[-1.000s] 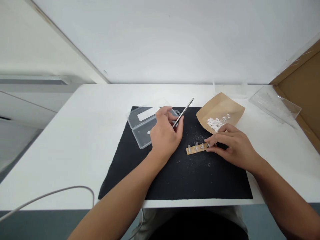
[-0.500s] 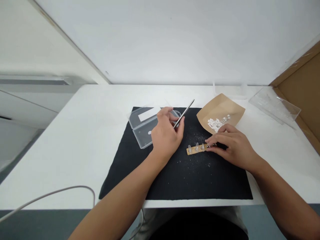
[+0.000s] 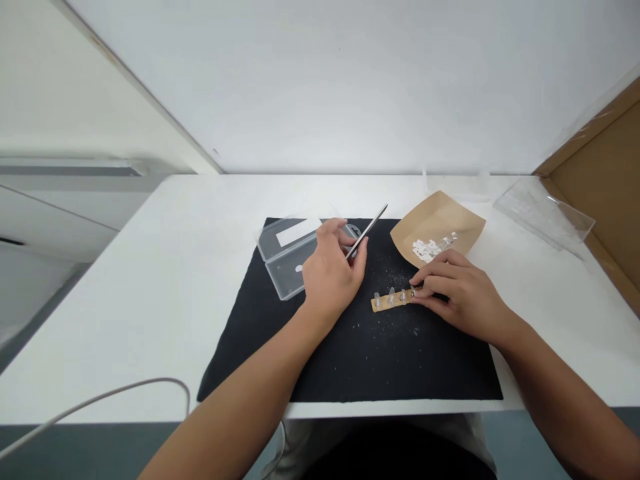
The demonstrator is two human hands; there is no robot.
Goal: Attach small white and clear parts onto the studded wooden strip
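My left hand [image 3: 334, 263] is closed round a slim silver metal tool [image 3: 367, 231], whose tip points up and to the right. Whether it is a file or tweezers cannot be made out. On the black mat lies a narrow tan strip [image 3: 384, 305] with several small clear upright pieces [image 3: 391, 297] standing along it. The thumb and fingers of my right hand [image 3: 455, 290] pinch this strip at its right end, which they partly cover. White specks and dust lie on the mat around the strip.
A brown paper tray [image 3: 455, 217] with white chips [image 3: 427, 250] stands behind my right hand. An open clear plastic case [image 3: 286, 270] lies beside my left hand on the black mat [image 3: 400, 373]. Clear plastic sheets [image 3: 545, 213] are at right; a cable [image 3: 150, 381] runs front left.
The fingers of my right hand have shifted slightly on the strip, and its right-hand clear piece shows more. My left hand keeps the tool in nearly the same pose. The view has moved slightly.
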